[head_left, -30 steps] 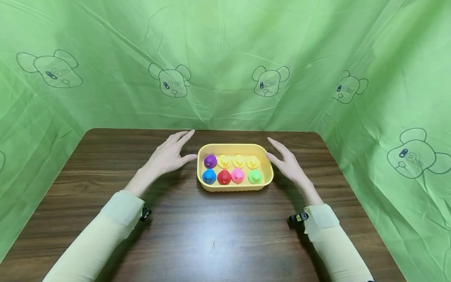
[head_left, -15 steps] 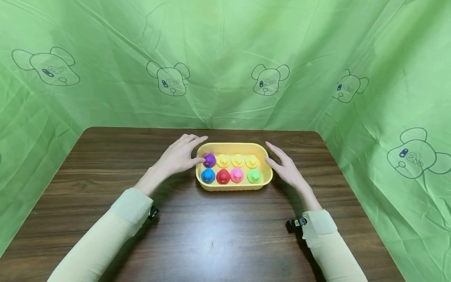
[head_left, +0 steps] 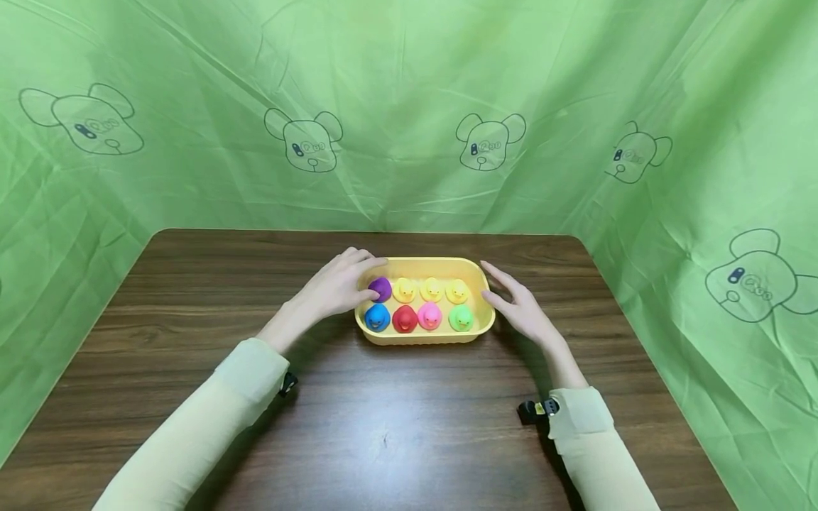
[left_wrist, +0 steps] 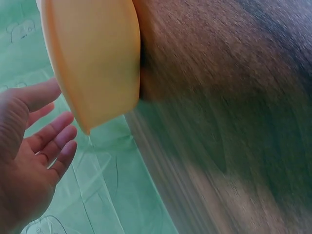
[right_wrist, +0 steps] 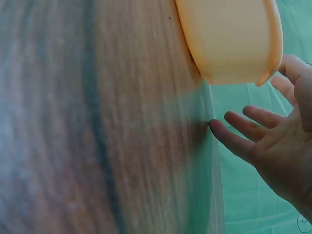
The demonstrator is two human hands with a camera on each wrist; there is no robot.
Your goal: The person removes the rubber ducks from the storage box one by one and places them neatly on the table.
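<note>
A yellow tub [head_left: 424,340] stands on the table with several rubber ducks in two rows. The back row has a purple duck [head_left: 382,286] and three yellow ducks [head_left: 431,289]; in front are a blue duck [head_left: 377,317], a red duck [head_left: 405,319], a pink duck [head_left: 429,316] and a green duck [head_left: 461,318]. My left hand [head_left: 332,285] reaches over the tub's left end, thumb tip overlapping the purple duck in the head view. The left wrist view has its fingers loosely bent beside the tub wall [left_wrist: 97,58]. My right hand [head_left: 525,311] stays at the right end, fingers extended, thumb tip at the rim.
The brown wood-grain table [head_left: 383,426] extends around the tub on all sides. A green curtain [head_left: 402,142] with mouse-head drawings hangs behind it and along both sides. Small black cameras sit at both wrists, such as the right wrist camera [head_left: 535,410].
My left hand has moved right, from beside the tub to over its left end and the purple duck. My right hand has hardly moved, and the ducks keep their places.
</note>
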